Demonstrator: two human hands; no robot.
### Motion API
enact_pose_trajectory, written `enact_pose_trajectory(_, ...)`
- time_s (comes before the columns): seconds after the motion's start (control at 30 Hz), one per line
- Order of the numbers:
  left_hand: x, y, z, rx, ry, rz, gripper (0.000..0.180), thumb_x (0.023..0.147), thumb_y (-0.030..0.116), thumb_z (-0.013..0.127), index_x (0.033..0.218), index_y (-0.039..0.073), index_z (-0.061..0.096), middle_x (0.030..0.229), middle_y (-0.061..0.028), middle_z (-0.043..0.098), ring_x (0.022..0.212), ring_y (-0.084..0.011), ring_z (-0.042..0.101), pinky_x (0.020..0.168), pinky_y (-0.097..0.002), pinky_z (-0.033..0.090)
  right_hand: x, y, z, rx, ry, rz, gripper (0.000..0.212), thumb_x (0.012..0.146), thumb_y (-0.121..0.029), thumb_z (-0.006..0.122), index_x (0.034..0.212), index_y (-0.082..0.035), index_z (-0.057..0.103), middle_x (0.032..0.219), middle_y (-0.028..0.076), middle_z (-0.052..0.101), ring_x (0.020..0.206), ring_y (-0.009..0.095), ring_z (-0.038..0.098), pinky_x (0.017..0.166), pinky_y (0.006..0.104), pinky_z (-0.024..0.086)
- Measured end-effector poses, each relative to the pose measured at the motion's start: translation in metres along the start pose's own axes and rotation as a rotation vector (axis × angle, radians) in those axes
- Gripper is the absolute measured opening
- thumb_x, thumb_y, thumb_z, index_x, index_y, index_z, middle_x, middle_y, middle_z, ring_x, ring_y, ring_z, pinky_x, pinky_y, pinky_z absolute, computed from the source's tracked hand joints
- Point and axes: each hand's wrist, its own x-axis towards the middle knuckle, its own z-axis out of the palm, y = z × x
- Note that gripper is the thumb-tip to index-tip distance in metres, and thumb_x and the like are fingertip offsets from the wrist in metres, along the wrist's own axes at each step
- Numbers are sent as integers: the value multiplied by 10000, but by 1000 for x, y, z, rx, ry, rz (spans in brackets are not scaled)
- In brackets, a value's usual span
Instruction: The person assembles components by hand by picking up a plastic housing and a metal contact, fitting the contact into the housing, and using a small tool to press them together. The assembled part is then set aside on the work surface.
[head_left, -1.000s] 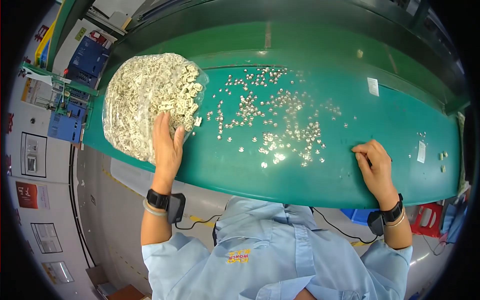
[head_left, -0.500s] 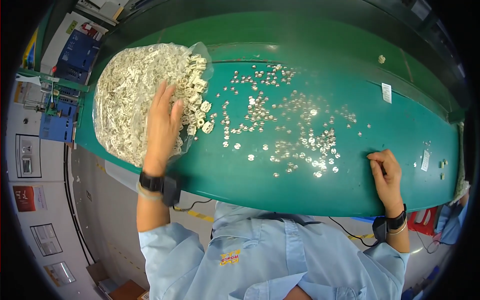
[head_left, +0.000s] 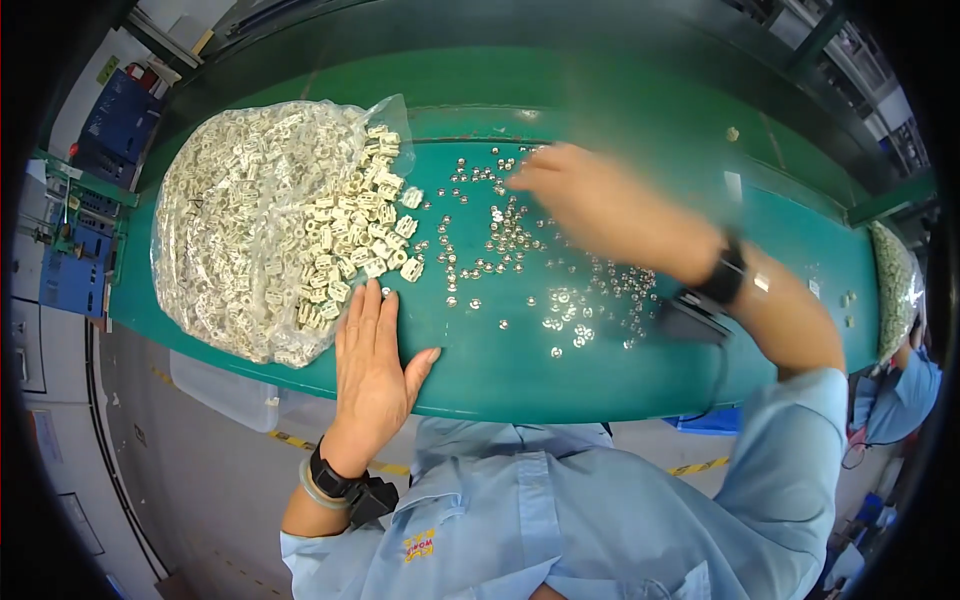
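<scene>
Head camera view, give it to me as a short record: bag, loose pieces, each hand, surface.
bag: clear plastic bag, cream parts showing at its right side
loose pieces: small shiny discs, scattered
left hand: left hand, open, thumb spread, fingertips near the cream parts
right hand: right hand, blurred, over the discs; grip unclear
surface: green tabletop

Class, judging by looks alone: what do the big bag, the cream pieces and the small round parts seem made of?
Bag: most likely thin, glossy plastic film; it is see-through and wrinkled. Cream pieces: probably moulded plastic, fairly matt; they share one even colour. Small round parts: perhaps metal, shiny; they throw bright glints, though glossy plastic cannot be ruled out.
</scene>
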Motion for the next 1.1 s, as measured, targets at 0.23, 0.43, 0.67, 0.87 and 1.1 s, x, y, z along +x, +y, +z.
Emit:
enact_pose_trajectory(0.23, 17, 4, 6, -3, -10, 36, 723, 857, 332, 704, 1376, -81, 417, 1504, -283, 315, 1405, -429, 293, 1126, -526, 254, 68, 24, 73, -45, 85, -116, 401, 822, 16, 552, 1221, 6, 599, 1276, 148, 566, 1192, 314, 526, 1030, 389, 434)
enact_pose_trajectory(0.43, 33, 21, 9, -84, -61, 120, 690, 871, 316, 694, 1377, -67, 422, 1491, -287, 335, 1411, -425, 290, 1138, -523, 243, 19, -3, 73, 52, 77, -225, 381, 827, -10, 569, 1206, 9, 605, 1256, 144, 572, 1183, 307, 524, 1022, 390, 435)
enact_pose_trajectory(0.67, 68, 19, 7, -178, 89, 339, 511, 835, 214, 698, 1280, 22, 537, 1295, -195, 528, 1260, -358, 463, 1043, -493, 345, -5, -7, 51, 156, 37, -12, 308, 867, -67, 589, 1168, -28, 636, 1172, 122, 603, 1105, 307, 540, 976, 403, 442)
enact_pose_trajectory(0.87, 109, 0, 2, 27, 120, 406, 396, 792, 171, 721, 1157, 66, 612, 1190, -103, 577, 1176, -305, 511, 990, -457, 371, 1, -18, 51, 10, 65, -5, 243, 855, -186, 659, 1077, -88, 676, 986, 69, 600, 954, 272, 543, 843, 391, 436)
enact_pose_trajectory(1.1, 113, -57, -14, 111, 130, 384, 269, 801, 156, 712, 1053, 88, 647, 1157, -78, 594, 1164, -294, 522, 988, -441, 373, 14, -33, 51, 29, 86, -26, 255, 825, -261, 701, 1023, -103, 667, 941, 61, 586, 935, 265, 542, 804, 390, 427)
